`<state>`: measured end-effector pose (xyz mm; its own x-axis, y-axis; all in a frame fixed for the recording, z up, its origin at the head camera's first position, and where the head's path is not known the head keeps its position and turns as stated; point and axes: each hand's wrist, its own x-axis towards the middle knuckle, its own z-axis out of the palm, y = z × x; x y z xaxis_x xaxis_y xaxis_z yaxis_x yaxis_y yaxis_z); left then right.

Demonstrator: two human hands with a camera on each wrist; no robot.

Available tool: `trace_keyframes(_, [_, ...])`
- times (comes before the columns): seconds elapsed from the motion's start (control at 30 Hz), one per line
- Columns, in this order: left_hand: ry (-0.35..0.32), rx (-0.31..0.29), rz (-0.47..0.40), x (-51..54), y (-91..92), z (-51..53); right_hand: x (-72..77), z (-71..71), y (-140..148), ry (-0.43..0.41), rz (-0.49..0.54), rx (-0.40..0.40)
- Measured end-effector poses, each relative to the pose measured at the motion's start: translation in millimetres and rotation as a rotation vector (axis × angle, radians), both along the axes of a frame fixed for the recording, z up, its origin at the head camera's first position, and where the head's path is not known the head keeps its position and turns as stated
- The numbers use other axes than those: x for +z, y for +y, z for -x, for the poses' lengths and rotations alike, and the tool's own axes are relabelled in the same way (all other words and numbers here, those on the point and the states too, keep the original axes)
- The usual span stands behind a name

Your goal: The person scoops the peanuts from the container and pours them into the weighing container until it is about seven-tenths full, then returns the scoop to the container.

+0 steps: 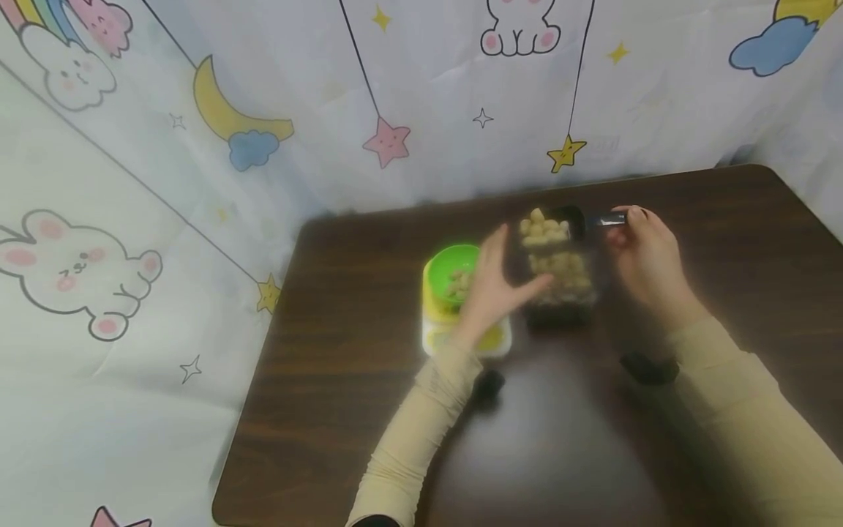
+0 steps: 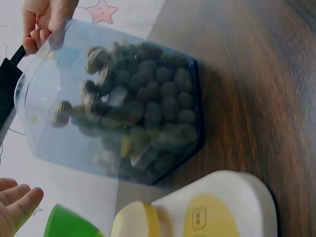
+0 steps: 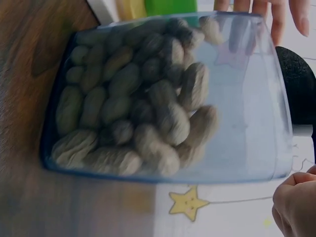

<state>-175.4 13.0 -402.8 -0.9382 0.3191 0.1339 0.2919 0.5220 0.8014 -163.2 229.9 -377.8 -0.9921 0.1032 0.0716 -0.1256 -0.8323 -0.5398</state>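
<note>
My right hand (image 1: 648, 256) pinches the handle (image 1: 612, 218) of a black scoop (image 1: 574, 219) that holds peanuts (image 1: 541, 228) over the far part of a clear container (image 1: 563, 282). Through the container's wall, many unshelled peanuts show in the left wrist view (image 2: 153, 98) and the right wrist view (image 3: 123, 108). My left hand (image 1: 490, 293), fingers spread and holding nothing, is between the container and a green bowl (image 1: 443, 272) with a few peanuts in it. The hand hides the bowl's right side in the head view.
The green bowl sits on a white and yellow scale (image 1: 431, 333), left of the container on the dark wooden table (image 1: 342, 329). A white curtain (image 1: 316, 88) with cartoon prints hangs behind the table and along its left side. Dark objects (image 1: 648, 368) show by both wrists.
</note>
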Motion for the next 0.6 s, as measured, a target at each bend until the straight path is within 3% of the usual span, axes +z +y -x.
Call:
trace_keyframes(0.27, [-0.061,0.074,0.019,1.9,-14.2,5.4,6.8,2.6,-11.3,-0.018,-0.020,0.022])
trace_keyframes(0.43, [-0.025,0.119,0.018,3.2,-27.8,9.2,8.7,2.8,-19.3,0.000,-0.051,0.054])
trace_keyframes(0.6, [0.021,0.191,0.044,5.5,-41.8,11.2,10.1,5.7,-28.9,-0.034,-0.105,0.094])
